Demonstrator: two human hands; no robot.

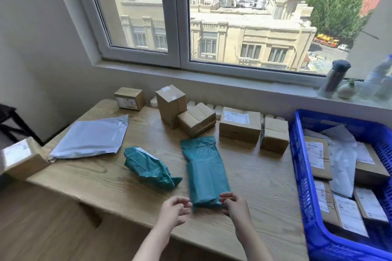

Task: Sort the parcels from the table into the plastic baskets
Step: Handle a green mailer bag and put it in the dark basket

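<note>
Window point(180, 17): white-framed, behind the table, looking onto pale stone buildings and trees.
Wooden table point(254, 176): carries every unsorted parcel.
Blue plastic basket point(297, 165): at the table's right end, already holding flat cardboard parcels and a white mailer, all with white shipping labels (print too blurred to read).
Grey poly mailer point(91, 136): flat on the left part of the table.
Long teal parcel point(204, 170): lying lengthwise at the table's middle, near end at the front edge between both hands.
Crumpled teal parcel point(148, 167): just left of the long one, apart from it, with a white label strip on top, unreadable.
Labelled box point(239, 126): in the back row, with an illegible white label on top.
Tall box point(169, 105): upright at the back, with a tilted box point(197, 121) leaning against it.
Corner box point(21, 158): at the table's left corner, label washed out by glare.
Right hand point(234, 205): thumb and fingers pinching the long teal parcel's near right corner.
Left hand point(175, 211): fingers curled at the near left corner; grip or mere touch impossible to tell.
Flask point(335, 78): upright on the sill, beside a small vase point(346, 91).
</note>
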